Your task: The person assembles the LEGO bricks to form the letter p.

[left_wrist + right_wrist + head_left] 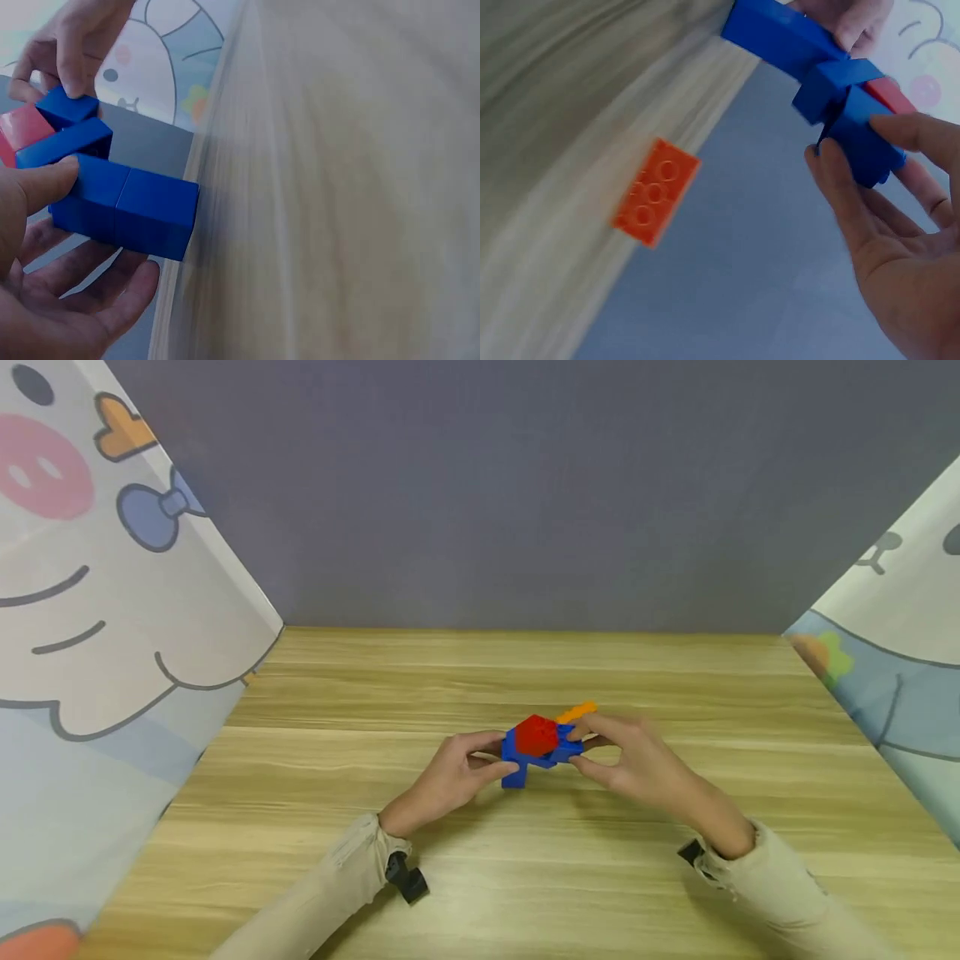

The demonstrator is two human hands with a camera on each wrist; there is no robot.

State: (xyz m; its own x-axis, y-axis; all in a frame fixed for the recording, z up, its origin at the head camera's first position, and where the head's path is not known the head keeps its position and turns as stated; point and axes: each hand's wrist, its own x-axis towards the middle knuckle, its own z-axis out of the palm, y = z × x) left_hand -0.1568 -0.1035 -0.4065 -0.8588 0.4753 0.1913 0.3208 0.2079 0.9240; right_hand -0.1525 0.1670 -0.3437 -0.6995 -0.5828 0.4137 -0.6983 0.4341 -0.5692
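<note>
Centrally, over the table (360,693), the left hand (452,778) pinches the left end of the block toy (536,737), which runs left to right; the right hand (636,762) pinches its right-end blue block (861,142), nearer the orange brick (576,713) just beyond.

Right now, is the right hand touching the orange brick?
Apart: the right wrist view shows a clear gap between the orange brick and the right hand.

Table (405,681): wood-look top, pale yellow-brown, streaky grain running side to side in the head view. Lying on it, an oblong orange block (656,193), slightly right of middle, set at a slant, round marks showing along one face.
</note>
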